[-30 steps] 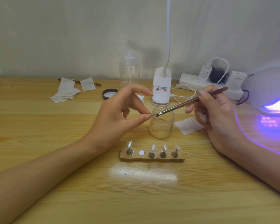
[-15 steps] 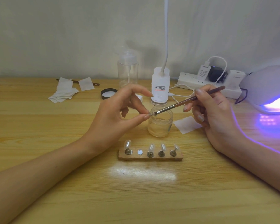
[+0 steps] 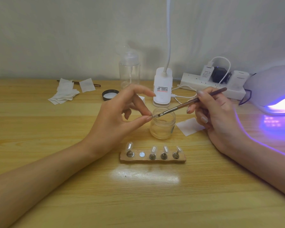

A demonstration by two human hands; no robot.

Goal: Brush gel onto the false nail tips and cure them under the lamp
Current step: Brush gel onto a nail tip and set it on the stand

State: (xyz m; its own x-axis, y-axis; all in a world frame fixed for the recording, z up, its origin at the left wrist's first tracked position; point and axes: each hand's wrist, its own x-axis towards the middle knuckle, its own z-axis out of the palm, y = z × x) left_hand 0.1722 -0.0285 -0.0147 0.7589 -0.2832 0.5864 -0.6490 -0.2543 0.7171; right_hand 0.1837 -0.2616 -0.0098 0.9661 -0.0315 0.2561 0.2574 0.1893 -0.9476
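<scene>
Even, fairly bright light from above leaves a white glare patch on the table (image 3: 145, 177) at lower centre. Violet glow spills from the curing lamp (image 3: 270, 86) at right. Frame edges bow; the background seems slightly soft.

I have only the head-worn camera, looking forward and down from close above the worktop (image 3: 59, 203), with the fingers (image 3: 138, 121) near mid-frame and the wall (image 3: 64, 35) beyond them.
</scene>
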